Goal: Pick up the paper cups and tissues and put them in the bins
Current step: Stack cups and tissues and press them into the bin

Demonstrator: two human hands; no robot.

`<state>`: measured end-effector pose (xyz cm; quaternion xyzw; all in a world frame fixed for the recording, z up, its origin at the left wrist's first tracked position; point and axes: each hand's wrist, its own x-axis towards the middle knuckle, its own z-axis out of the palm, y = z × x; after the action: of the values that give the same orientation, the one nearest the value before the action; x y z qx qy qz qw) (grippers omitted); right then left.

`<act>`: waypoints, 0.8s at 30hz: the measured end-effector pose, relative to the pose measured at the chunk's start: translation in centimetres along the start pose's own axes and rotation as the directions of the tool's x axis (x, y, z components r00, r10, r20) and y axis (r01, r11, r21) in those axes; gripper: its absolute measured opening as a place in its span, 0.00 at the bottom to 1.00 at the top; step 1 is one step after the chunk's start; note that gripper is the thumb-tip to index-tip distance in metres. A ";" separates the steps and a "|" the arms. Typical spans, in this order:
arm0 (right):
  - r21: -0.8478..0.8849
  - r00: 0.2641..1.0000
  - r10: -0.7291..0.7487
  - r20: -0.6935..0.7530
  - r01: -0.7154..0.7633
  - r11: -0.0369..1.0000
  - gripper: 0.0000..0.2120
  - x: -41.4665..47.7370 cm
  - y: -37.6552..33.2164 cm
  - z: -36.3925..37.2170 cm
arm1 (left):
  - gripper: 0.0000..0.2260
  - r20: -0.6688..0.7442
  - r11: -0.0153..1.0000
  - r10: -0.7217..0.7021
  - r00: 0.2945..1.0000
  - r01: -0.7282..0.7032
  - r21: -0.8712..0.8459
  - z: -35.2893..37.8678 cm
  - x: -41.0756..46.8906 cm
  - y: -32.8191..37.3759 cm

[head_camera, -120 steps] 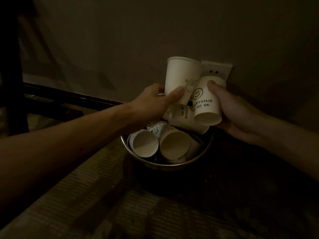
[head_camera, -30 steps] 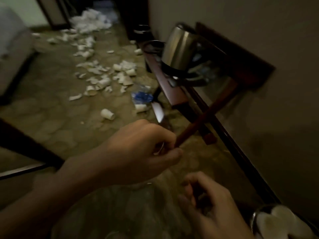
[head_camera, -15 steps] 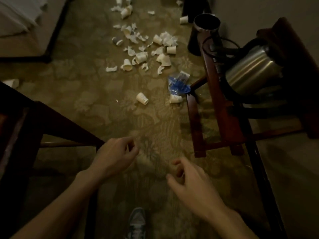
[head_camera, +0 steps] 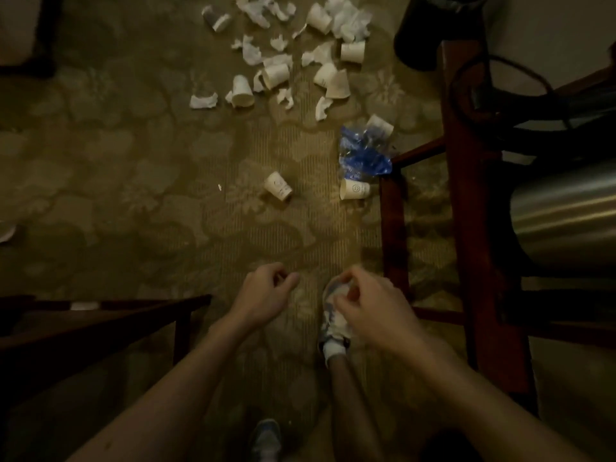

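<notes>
1. A person is looking down at a patterned carpet [head_camera: 133, 195], with one shoe [head_camera: 265, 438] at the bottom edge and the other shoe [head_camera: 333, 325] set forward.
2. The left hand [head_camera: 263, 295] and right hand [head_camera: 370, 305] are hanging out front, fingers loosely curled, neither holding anything.
3. A dark wooden frame [head_camera: 100, 321] is crowding in from the left and a red-brown stand [head_camera: 466, 228] carrying a steel kettle [head_camera: 566, 221] from the right, with a strip of bare carpet running between them.
4. Two paper cups are lying on their sides mid-carpet, well apart: the near cup [head_camera: 278, 190], and the smiley cup [head_camera: 355, 189] beside the stand's leg, below a blue wrapper [head_camera: 361, 155].
5. More cups and torn tissues [head_camera: 283, 61] are littering the carpet's far edge.
</notes>
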<state>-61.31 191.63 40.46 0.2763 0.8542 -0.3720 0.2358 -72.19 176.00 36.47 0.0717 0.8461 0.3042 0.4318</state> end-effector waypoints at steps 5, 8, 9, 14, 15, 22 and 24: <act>-0.001 0.994 0.065 0.091 -0.065 0.998 0.14 12.6 1.9 -1.5 | 0.08 -0.036 0.953 -0.239 0.970 0.228 -0.198 -0.8 10.5 1.1; 0.091 0.979 0.136 0.153 -0.151 0.984 0.13 18.5 2.0 -0.9 | 0.06 -0.030 0.937 -0.306 0.952 0.296 -0.183 -1.4 14.9 0.2; 0.114 0.973 0.148 0.179 -0.170 0.979 0.13 20.3 2.0 -0.6 | 0.07 -0.015 0.947 -0.297 0.955 0.293 -0.131 -1.7 16.2 -0.2; 0.175 0.936 0.137 0.325 -0.202 0.964 0.16 29.5 0.2 1.9 | 0.09 0.071 0.965 -0.243 0.967 0.233 0.123 -4.5 24.3 -1.9; 0.206 0.927 0.149 0.346 -0.229 0.951 0.17 31.3 -0.4 2.6 | 0.09 0.036 0.967 -0.242 0.970 0.238 0.088 -5.2 25.9 -2.3; 0.378 0.884 0.262 0.387 -0.411 0.829 0.23 41.7 -2.5 7.3 | 0.19 -0.016 0.960 -0.264 0.964 0.262 -0.099 -7.3 35.7 -6.1; 0.400 0.870 0.295 0.395 -0.452 0.798 0.24 44.2 -2.4 8.6 | 0.22 0.003 0.955 -0.255 0.967 0.253 -0.154 -7.2 38.5 -7.1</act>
<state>-93.69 196.84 9.54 0.4283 0.6137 -0.5560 0.3617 -100.46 181.79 9.07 -0.0732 0.8260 0.3108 0.4645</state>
